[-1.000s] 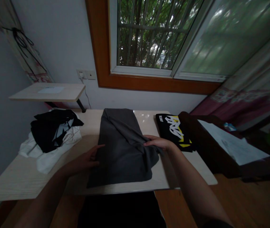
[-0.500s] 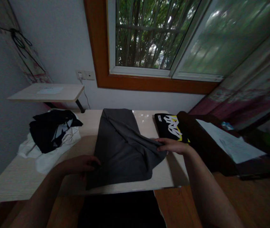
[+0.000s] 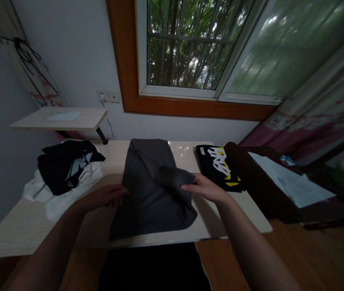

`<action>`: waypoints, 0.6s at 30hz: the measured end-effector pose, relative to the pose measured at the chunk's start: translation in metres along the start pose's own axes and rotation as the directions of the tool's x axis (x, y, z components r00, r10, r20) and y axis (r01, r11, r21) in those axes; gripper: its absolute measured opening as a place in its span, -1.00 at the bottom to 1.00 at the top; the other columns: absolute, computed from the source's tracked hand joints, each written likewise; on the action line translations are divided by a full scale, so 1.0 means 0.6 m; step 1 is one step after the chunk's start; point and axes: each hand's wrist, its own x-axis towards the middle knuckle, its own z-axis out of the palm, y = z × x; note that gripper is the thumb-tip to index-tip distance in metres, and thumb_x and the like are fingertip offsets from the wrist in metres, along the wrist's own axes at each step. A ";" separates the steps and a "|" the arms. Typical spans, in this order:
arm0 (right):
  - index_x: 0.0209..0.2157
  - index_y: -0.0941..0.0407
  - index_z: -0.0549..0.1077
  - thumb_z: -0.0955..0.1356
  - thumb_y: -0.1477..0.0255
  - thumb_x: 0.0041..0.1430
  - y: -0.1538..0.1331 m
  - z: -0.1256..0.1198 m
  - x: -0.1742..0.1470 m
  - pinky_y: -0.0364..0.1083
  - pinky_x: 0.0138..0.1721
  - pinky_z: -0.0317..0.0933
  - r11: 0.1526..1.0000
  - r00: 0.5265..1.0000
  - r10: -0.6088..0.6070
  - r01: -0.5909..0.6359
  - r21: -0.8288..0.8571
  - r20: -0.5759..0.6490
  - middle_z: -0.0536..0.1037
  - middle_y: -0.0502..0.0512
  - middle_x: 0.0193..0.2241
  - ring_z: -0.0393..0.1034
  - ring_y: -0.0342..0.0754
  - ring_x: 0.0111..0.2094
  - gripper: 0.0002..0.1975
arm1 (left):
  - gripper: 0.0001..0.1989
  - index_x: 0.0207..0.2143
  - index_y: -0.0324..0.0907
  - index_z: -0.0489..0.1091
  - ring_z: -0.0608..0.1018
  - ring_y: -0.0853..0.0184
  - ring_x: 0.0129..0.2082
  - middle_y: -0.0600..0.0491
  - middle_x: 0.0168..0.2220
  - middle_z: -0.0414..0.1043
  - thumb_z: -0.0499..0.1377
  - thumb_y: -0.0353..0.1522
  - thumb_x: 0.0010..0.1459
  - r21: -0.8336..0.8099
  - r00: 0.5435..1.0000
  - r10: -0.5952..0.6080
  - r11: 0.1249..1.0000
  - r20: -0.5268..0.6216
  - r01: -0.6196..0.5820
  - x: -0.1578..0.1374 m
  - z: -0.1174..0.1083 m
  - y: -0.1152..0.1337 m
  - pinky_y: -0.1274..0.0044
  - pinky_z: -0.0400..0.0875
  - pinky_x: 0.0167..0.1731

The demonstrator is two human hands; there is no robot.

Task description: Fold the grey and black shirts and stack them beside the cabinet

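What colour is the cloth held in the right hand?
The cloth is dark grey; it shows in the head view, the only one.

There are two hands [image 3: 108,197] [image 3: 210,190], one grey cloth [image 3: 146,204], one folded printed bundle [image 3: 218,167], one table [image 3: 13,232] and one raised shelf [image 3: 84,121]. Two wall sockets [image 3: 102,95] [image 3: 114,97], two curtains [image 3: 35,60] [image 3: 326,101] and one window [image 3: 187,48] show. The dim heap [image 3: 61,176] seems to hold two garments [image 3: 55,167] [image 3: 58,207].
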 end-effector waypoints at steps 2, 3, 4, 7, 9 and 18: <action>-0.16 0.16 0.56 0.48 0.14 0.15 -0.016 0.055 0.019 -0.09 -0.18 0.36 0.998 0.985 -0.054 0.060 -0.033 0.166 0.62 0.04 -0.27 0.48 -0.06 -0.26 -0.61 | -0.33 0.21 -0.10 0.32 0.60 0.26 -0.37 -0.06 -0.21 0.56 0.00 0.13 0.27 -0.183 1.000 0.021 0.983 -0.006 -0.021 0.009 0.011 0.010 0.47 0.43 -0.41; -0.10 0.14 0.56 0.48 0.18 0.16 -0.024 0.078 0.026 -0.08 -0.10 0.35 0.993 0.952 -0.077 0.101 -0.064 0.297 0.62 0.06 -0.18 0.49 -0.06 -0.18 -0.62 | -0.30 0.31 -0.06 0.20 0.62 0.21 -0.32 -0.09 -0.16 0.56 -0.02 0.13 0.29 -0.269 1.000 0.019 0.963 -0.004 -0.020 0.013 0.018 0.014 0.41 0.48 -0.35; -0.03 0.12 0.55 0.48 0.22 0.16 -0.031 0.097 0.030 -0.07 -0.04 0.34 0.987 0.899 -0.091 0.139 -0.083 0.428 0.62 0.07 -0.12 0.50 -0.06 -0.13 -0.61 | -0.27 0.37 -0.02 0.07 0.64 0.17 -0.28 -0.11 -0.12 0.55 -0.03 0.13 0.30 -0.340 1.000 0.012 0.940 -0.002 -0.012 0.016 0.025 0.018 0.35 0.51 -0.30; 0.21 0.07 0.42 0.44 0.29 0.25 -0.037 0.119 0.036 -0.08 0.02 0.33 0.990 0.772 -0.101 0.141 -0.013 0.627 0.62 0.12 -0.04 0.50 -0.09 -0.04 -0.48 | -0.19 0.44 0.03 -0.16 0.64 0.15 -0.25 -0.10 -0.11 0.51 0.03 0.11 0.29 -0.426 1.000 0.003 0.905 -0.017 -0.010 0.023 0.045 0.023 0.24 0.54 -0.23; 0.23 0.07 0.39 0.41 0.30 0.28 -0.021 0.105 0.040 -0.07 0.02 0.33 0.994 0.821 -0.087 0.107 -0.003 0.565 0.63 0.12 -0.07 0.52 -0.09 -0.04 -0.49 | -0.13 0.44 0.05 -0.22 0.64 0.18 -0.26 -0.06 -0.13 0.47 0.12 0.05 0.26 -0.408 0.999 0.005 0.913 -0.032 -0.018 0.029 0.054 0.018 0.24 0.56 -0.21; -0.15 0.13 0.58 0.40 0.49 0.14 0.112 0.007 0.082 -0.07 -0.17 0.32 0.848 0.945 -0.217 0.058 -0.527 -0.245 0.55 0.11 -0.26 0.45 -0.07 -0.28 -0.79 | 0.01 0.44 0.06 -0.22 0.50 0.34 -0.36 0.13 -0.29 0.37 0.33 -0.27 0.10 -0.210 0.978 0.082 0.970 -0.191 -0.122 0.049 0.085 -0.012 0.49 0.47 -0.39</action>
